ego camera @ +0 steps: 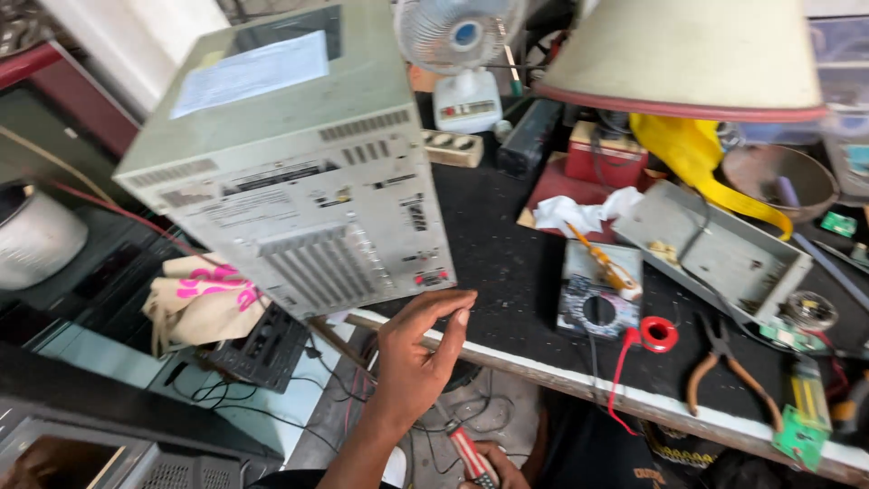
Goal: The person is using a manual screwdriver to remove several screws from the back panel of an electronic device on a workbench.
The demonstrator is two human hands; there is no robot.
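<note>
A large grey metal equipment case (299, 172) with vents and sockets stands tilted on the black workbench (507, 254), its lower corner over the bench's front edge. My left hand (418, 355) is raised just below that corner, fingers apart and curved, holding nothing; its fingertips are close to the case but I cannot tell if they touch. My right hand (498, 464) sits low at the bottom edge, partly cut off, closed around a red-and-white handled tool (472, 455), likely a screwdriver, whose tip is hidden.
On the bench lie a multimeter (597, 306) with a red lead, a red tape roll (658, 333), pliers (724, 367), a grey metal tray (715, 252) and green circuit boards (801, 436). A fan (462, 54) and lamp shade (688, 54) stand behind. A pink-printed cloth (201, 303) lies left.
</note>
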